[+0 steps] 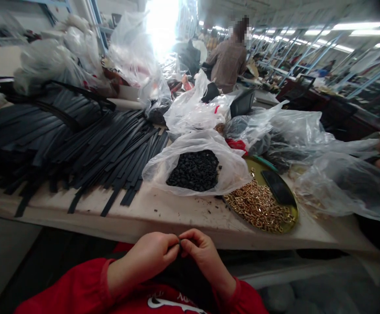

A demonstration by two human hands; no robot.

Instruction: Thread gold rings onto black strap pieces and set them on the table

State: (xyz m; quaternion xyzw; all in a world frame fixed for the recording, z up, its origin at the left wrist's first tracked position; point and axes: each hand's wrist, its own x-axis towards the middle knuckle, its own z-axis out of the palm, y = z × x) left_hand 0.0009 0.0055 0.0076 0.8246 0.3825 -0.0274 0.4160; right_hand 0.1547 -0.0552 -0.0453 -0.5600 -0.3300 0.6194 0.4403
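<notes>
Strips [104, 148] lie across the left of the desk [179, 213], beside an opened bag [155, 172] with small pieces [193, 171] inside. Right of the bag sits a tray [294, 214] holding fittings [260, 207] and a flat slab [279, 187]; more bags [190, 111] lie behind. Left hand [155, 253] and right hand [201, 250] sit side by side before the desk.

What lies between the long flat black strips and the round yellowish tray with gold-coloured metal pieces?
In the head view, an open translucent white plastic bag holding small black pieces lies between them.

Bright tube lights [358, 26] overhead, blue frames [98, 26]
</notes>
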